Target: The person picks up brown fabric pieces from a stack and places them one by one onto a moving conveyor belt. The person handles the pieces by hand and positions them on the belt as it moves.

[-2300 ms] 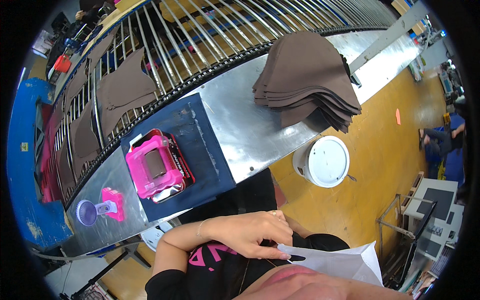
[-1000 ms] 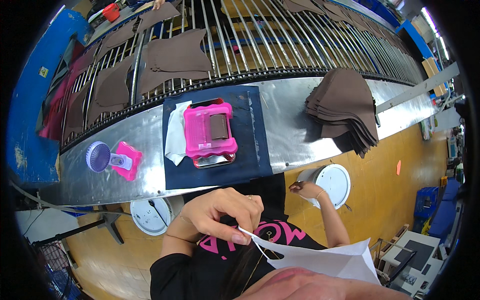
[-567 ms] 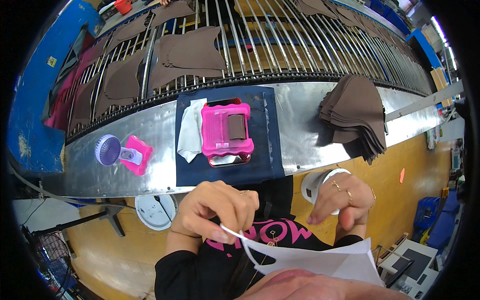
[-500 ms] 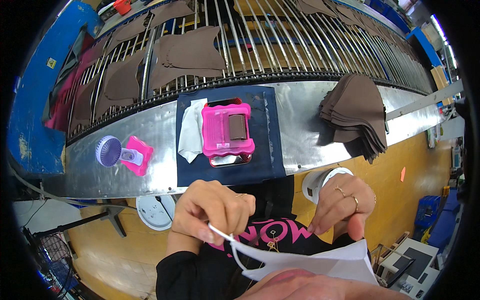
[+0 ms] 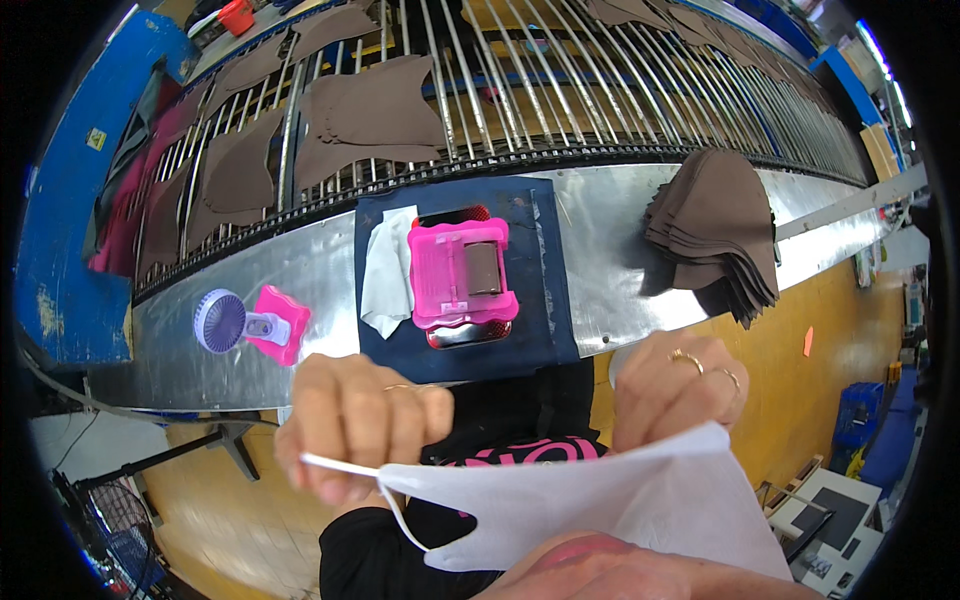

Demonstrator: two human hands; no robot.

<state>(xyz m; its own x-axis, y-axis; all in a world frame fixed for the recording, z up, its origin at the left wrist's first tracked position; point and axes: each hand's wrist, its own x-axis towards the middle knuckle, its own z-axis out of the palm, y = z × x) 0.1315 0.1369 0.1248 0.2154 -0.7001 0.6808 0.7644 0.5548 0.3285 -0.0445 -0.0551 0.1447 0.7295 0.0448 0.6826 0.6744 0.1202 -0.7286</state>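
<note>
A white face mask [image 5: 620,500] is stretched across the lower part of the view, close to me. My left hand [image 5: 360,420] is closed on one of its ear loops, which is pulled out taut to the left. My right hand [image 5: 680,390] is curled at the mask's other end, where the upper corner is raised; the mask covers its fingertips, and no second loop shows. Beyond my hands, a pink tray-like holder [image 5: 445,275] with a brown roll [image 5: 483,268] lies on a dark blue mat [image 5: 545,340], beside a white cloth [image 5: 388,280].
A lilac hand fan [image 5: 220,320] stands left on the metal table [image 5: 150,345]. A stack of brown cut pieces [image 5: 715,225] overhangs the table's right front edge. Behind runs a conveyor of metal rods [image 5: 520,90] carrying brown pieces [image 5: 370,115]. A blue machine housing [image 5: 75,220] stands far left.
My left hand has moved left and slightly down, drawing the ear loop outward. My right hand has risen slightly and its fingers have turned inward. The mask is spread wider and higher.
</note>
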